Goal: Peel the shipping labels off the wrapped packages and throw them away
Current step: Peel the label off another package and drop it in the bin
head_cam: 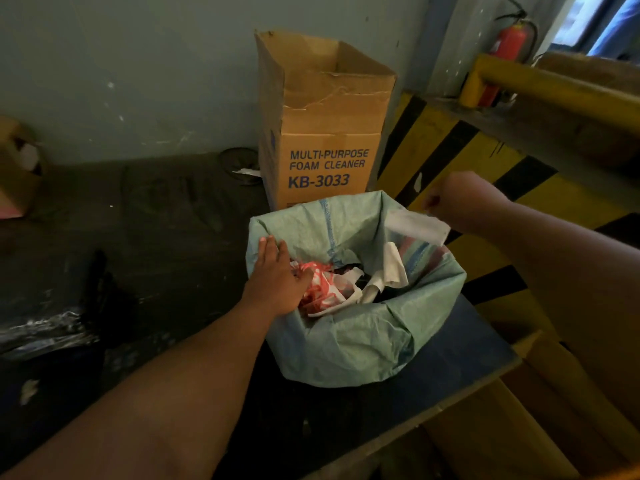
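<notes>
Left hand [277, 278] is resting flat w/ fingers together on the green bag's [346, 344] left rim. Right hand [460, 199] is pinching a white label [417, 227] over the bag's far-right edge; paper scraps [393, 263] are lying inside.

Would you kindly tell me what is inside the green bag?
In the green bag lie crumpled red-and-white plastic and curled white paper strips. The left hand presses on the pile, covering part; anything deeper is hidden.
</notes>
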A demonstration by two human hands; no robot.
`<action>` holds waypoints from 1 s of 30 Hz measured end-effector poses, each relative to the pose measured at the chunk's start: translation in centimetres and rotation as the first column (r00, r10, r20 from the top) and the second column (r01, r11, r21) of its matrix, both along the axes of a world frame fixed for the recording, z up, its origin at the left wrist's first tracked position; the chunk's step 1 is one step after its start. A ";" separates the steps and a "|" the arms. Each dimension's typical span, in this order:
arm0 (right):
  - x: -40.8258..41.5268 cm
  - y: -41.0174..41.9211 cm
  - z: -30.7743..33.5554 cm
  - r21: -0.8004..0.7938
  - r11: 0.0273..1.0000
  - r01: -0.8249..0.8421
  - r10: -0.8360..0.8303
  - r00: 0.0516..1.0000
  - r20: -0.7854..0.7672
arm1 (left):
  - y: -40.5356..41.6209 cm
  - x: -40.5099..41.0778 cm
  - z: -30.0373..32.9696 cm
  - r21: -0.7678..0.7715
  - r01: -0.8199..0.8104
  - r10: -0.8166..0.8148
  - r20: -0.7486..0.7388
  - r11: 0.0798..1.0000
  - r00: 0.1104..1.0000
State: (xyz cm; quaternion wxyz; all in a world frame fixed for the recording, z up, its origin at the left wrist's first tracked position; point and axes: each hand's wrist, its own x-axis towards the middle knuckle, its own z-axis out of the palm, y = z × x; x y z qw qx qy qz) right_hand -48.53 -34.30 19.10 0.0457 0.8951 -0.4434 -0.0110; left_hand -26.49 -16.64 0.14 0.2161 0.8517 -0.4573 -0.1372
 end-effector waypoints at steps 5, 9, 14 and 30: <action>0.1 -0.1 -0.4 0.012 1.000 -0.006 0.006 1.000 0.003 | 0.2 0.0 0.2 0.001 0.036 -0.036 0.088 0.999 0.996; 0.0 0.1 -0.4 0.016 0.999 -0.031 0.031 0.999 0.009 | 0.2 0.0 0.4 -0.025 0.094 -0.089 0.153 0.995 0.984; 0.1 0.4 -0.4 0.040 0.997 -0.069 0.069 0.997 -0.019 | 0.2 0.2 0.2 -0.048 0.154 -0.140 0.217 0.987 0.966; 4.1 1.0 -2.7 0.173 0.971 -0.167 0.172 0.985 -0.013 | 0.5 0.4 0.7 0.025 0.178 -0.179 0.208 0.984 0.962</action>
